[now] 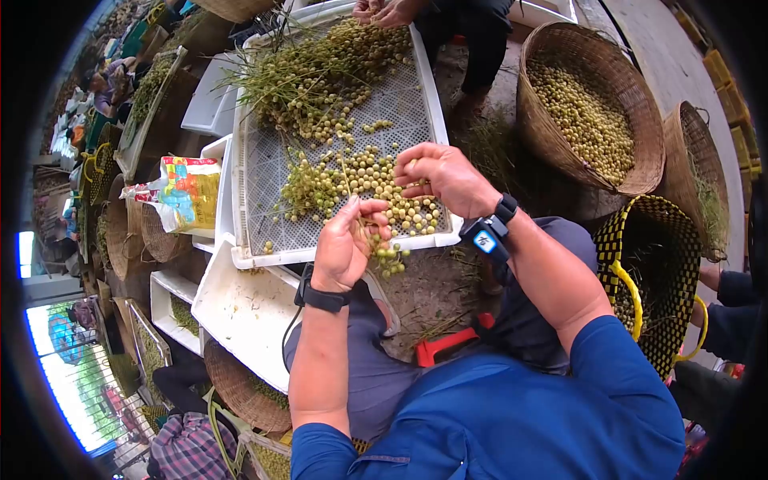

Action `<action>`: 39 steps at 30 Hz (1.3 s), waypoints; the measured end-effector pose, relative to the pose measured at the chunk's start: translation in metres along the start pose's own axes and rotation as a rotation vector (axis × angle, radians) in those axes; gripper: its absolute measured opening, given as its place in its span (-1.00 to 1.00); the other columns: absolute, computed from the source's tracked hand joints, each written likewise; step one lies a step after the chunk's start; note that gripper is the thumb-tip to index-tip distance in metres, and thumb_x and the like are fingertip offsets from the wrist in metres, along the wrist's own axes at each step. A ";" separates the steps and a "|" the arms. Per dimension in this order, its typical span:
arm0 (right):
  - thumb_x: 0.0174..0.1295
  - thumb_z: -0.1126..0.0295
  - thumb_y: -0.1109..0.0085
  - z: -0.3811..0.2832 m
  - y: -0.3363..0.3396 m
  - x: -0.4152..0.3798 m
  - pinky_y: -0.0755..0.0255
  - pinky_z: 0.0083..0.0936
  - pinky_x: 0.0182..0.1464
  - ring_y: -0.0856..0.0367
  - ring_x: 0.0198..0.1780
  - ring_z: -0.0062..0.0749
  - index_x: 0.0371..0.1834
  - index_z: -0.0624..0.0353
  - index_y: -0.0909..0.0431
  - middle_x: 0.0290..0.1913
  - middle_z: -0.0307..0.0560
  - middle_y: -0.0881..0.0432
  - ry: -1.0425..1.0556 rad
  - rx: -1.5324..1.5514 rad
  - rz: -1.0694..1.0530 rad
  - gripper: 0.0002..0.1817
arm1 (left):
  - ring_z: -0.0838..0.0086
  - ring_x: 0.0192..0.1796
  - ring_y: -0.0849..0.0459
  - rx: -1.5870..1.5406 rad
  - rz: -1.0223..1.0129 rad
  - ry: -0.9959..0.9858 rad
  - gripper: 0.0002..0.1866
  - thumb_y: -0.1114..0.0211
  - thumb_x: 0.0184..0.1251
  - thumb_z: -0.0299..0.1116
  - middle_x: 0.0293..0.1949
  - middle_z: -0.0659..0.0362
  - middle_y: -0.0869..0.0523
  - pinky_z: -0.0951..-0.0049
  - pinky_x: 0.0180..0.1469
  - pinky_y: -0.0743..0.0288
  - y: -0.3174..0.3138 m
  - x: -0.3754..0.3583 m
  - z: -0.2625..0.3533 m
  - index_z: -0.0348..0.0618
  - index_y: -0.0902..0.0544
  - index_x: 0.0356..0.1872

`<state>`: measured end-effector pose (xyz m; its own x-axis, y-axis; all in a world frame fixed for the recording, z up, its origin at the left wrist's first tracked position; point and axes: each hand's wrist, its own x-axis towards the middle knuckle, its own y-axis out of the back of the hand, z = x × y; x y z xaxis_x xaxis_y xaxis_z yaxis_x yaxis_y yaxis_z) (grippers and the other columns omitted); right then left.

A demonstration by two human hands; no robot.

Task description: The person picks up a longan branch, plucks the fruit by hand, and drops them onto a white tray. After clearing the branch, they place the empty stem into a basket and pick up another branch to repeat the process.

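Note:
Over the near edge of a white mesh tray (260, 192), my left hand (346, 240) is closed around a thin stem bunch with green round fruits (390, 258) hanging below it. To its right my right hand (442, 176) is curled, thumb and fingers pinched together near a small round fruit. Loose yellow-green fruits (368, 172) lie on the mesh beside and beneath both hands. A large heap of stemmed fruit (320, 76) covers the far part of the tray.
Another person's hands (390, 11) work at the tray's far edge. A wicker basket of fruit (580, 112) stands at right, with a black-and-yellow basket (660, 272) nearer. On the left are a white foam box (248, 308) and a colourful bag (190, 192). A red object (448, 344) lies between my legs.

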<state>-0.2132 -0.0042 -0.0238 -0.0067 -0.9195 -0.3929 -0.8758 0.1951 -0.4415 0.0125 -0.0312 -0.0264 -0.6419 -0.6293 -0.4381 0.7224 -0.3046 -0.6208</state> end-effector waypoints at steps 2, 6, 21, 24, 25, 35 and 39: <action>0.26 0.37 -0.17 0.011 -0.001 0.005 -0.50 -0.46 0.11 -0.65 0.04 -0.35 0.13 0.38 -0.59 0.05 0.05 -0.69 0.215 -0.656 -0.027 -0.59 | 0.29 -0.15 -0.68 -0.114 -0.015 -0.031 -0.60 0.04 0.63 -0.22 -0.22 0.06 -0.68 0.34 -0.04 -0.59 0.002 0.003 0.001 -0.41 -0.58 0.04; 0.36 0.24 -0.06 0.018 -0.012 0.001 -0.51 -0.45 0.06 -0.63 0.02 -0.43 0.07 0.30 -0.62 0.00 -0.05 -0.69 0.152 -0.571 -0.051 -0.61 | 0.22 0.04 -0.69 -0.142 -0.019 -0.123 -0.66 -0.01 0.61 -0.30 -0.07 0.03 -0.68 0.33 0.16 -0.56 0.005 0.006 0.004 -0.38 -0.52 0.13; 0.34 0.18 -0.33 0.032 -0.022 -0.008 -0.57 -0.50 -0.28 -0.55 -0.32 -0.59 -0.14 0.09 -0.60 -0.33 -0.32 -0.58 -0.252 0.104 -0.220 -0.76 | 0.54 -0.20 -0.70 0.365 0.336 -0.332 -0.80 -0.25 0.52 -0.30 -0.23 0.21 -0.73 0.49 -0.18 -0.67 -0.013 -0.001 0.016 -0.22 -0.67 -0.08; 0.34 0.18 -0.33 0.029 -0.022 -0.008 -0.54 -0.50 -0.27 -0.52 -0.35 -0.58 -0.17 0.09 -0.59 -0.35 -0.31 -0.57 -0.153 0.012 -0.220 -0.76 | 0.61 -0.22 -0.69 0.409 0.289 -0.280 -0.84 -0.28 0.48 -0.35 -0.23 0.23 -0.73 0.57 -0.23 -0.63 -0.017 0.001 0.011 -0.21 -0.68 -0.10; 0.33 0.20 -0.35 0.032 -0.021 -0.005 -0.54 -0.51 -0.25 -0.57 -0.33 -0.56 -0.21 0.08 -0.58 -0.37 -0.29 -0.59 -0.121 0.001 -0.240 -0.78 | 0.66 -0.27 -0.65 0.375 0.286 -0.301 -0.86 -0.30 0.47 -0.37 -0.27 0.27 -0.72 0.62 -0.25 -0.58 -0.016 0.003 0.008 -0.22 -0.69 -0.12; 0.39 0.33 -0.26 0.013 -0.025 -0.012 -0.55 -0.59 -0.35 -0.63 -0.37 -0.61 -0.10 0.21 -0.61 -0.39 -0.25 -0.64 -0.147 -0.200 -0.224 -0.82 | 0.70 -0.37 -0.57 0.580 0.241 -0.379 -0.87 -0.34 0.42 -0.43 -0.39 0.31 -0.70 0.65 -0.30 -0.45 -0.015 0.001 0.015 -0.30 -0.72 -0.17; 0.47 0.25 -0.15 0.019 -0.022 -0.010 -0.46 -0.59 -0.41 -0.55 -0.48 -0.64 -0.09 0.26 -0.61 -0.50 -0.28 -0.58 0.021 -0.545 -0.310 -0.74 | 0.70 -0.38 -0.57 0.638 0.290 -0.454 -0.87 -0.34 0.41 -0.45 -0.38 0.29 -0.72 0.64 -0.32 -0.44 -0.009 0.004 0.010 -0.31 -0.73 -0.15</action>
<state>-0.1844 0.0069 -0.0257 0.2822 -0.9132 -0.2939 -0.9588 -0.2785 -0.0554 0.0057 -0.0382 -0.0156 -0.3402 -0.9307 -0.1346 0.9378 -0.3463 0.0238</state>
